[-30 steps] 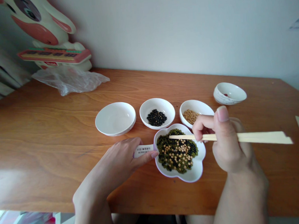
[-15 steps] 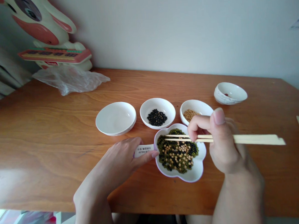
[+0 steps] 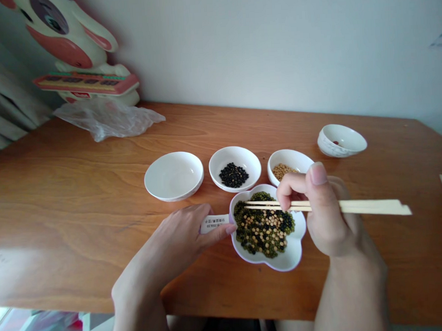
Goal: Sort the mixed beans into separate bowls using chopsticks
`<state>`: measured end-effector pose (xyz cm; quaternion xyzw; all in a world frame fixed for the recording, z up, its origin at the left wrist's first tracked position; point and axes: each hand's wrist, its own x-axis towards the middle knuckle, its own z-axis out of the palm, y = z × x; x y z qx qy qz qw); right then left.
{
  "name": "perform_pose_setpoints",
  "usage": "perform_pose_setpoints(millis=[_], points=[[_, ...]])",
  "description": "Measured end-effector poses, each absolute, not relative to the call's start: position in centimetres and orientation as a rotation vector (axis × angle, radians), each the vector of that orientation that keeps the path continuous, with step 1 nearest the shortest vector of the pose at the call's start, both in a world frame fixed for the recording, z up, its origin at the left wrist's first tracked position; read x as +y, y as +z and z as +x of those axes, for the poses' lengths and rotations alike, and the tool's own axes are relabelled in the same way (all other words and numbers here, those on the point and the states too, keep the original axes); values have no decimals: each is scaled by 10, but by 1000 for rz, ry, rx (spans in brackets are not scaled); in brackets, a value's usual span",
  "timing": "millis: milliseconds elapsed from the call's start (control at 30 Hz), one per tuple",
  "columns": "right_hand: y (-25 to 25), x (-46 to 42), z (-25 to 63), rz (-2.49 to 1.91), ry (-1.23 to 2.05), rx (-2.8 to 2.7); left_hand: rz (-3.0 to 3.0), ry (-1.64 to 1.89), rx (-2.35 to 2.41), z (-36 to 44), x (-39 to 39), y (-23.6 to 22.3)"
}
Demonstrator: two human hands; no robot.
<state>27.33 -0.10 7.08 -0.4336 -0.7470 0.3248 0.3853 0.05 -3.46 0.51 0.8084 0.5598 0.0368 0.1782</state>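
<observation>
On the wooden bench (image 3: 78, 202), your left hand (image 3: 189, 234) steadies the flower dish (image 3: 285, 261) while your right hand's (image 3: 327, 214) grip pinches chopsticks (image 3: 356, 207); keep tips level, squeeze gently.

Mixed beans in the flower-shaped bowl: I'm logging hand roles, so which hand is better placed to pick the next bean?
Right. The right hand holds the chopsticks, tips over the mixed beans; the left hand only touches the flower-shaped bowl.
</observation>
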Motion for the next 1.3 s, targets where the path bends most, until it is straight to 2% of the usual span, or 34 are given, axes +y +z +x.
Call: perform_pose_setpoints(millis=[267, 433, 700, 1000, 1300], points=[[69, -1, 274, -1089, 760, -1888, 2422, 58, 1492, -2, -39, 3], [69, 0, 273, -1065, 725, -1870, 2279, 97, 1565, 1, -37, 7], [76, -6, 283, -1044, 818, -1692, 2292, 35, 1561, 1, -34, 6], [75, 2, 267, -894, 426, -1427, 2292, 95, 1560, 0, -35, 7], [77, -2, 270, -991, 339, -1441, 2214, 126, 1565, 4, -35, 14]])
